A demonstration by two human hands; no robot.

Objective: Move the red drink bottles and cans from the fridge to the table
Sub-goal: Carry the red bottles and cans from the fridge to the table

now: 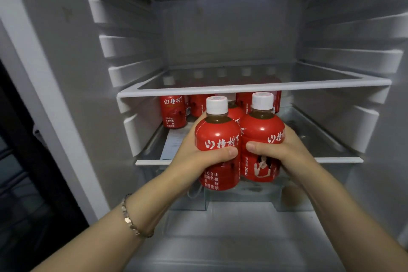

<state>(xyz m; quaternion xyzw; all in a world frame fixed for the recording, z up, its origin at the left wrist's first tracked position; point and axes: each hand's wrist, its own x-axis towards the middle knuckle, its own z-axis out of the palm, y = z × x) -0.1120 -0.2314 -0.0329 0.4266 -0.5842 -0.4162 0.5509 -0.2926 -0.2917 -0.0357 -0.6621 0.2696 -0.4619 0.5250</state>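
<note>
Left hand (pixel 190 157) curls its grip round a glossy, round-shouldered red bottle (pixel 217 136), the right hand (pixel 287 150) round its white-capped twin (pixel 262 130).

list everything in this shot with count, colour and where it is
upper shelf: one, clear with white rim, mid fridge
lower shelf: one, clear with white rim, below it
back bottles: at least four, red with white caps, rear of lower shelf
left bottle: one, red with white cap, held up front
right bottle: one, red with white cap, held beside it
middle bottle: one, red, just behind those two
drawer: one, clear, under the lower shelf
bracelet: one, metallic, left wrist
left hand: one, grips the left bottle
right hand: one, grips the right bottle
</note>
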